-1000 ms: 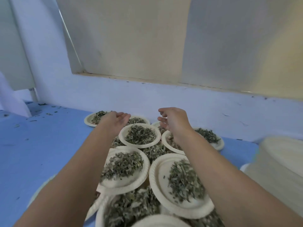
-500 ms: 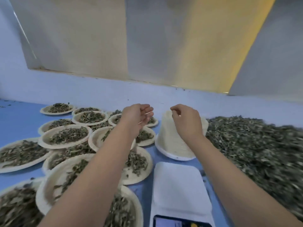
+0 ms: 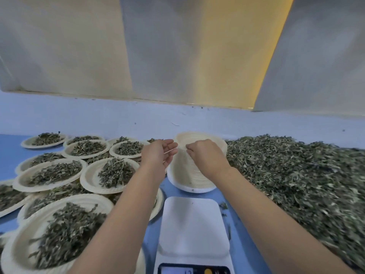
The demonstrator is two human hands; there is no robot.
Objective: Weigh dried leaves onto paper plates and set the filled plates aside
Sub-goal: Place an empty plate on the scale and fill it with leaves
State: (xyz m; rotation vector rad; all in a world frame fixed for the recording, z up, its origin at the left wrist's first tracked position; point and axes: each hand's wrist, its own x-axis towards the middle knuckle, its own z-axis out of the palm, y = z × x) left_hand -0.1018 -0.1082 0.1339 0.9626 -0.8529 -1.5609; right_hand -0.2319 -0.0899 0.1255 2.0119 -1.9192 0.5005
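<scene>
A tall stack of empty paper plates [image 3: 194, 171] stands beyond the white kitchen scale [image 3: 192, 228], whose platform is bare. My right hand [image 3: 205, 156] is over the stack's near rim with fingers curled, pinching at the top plate's edge. My left hand [image 3: 159, 154] hovers just left of the stack, fingers relaxed and holding nothing. A big heap of dried leaves [image 3: 300, 180] covers the surface on the right. Several filled plates [image 3: 112, 173] lie overlapping on the left.
All of it sits on a blue surface [image 3: 8, 153] that ends at a pale blue wall ledge with cream curtains above. The scale's display [image 3: 192, 270] is at the bottom edge. Loose leaf bits lie beside the scale.
My view has swung right, from the filled plates to the scale and leaf heap. Both hands have moved from above the filled plates to the top of the empty plate stack.
</scene>
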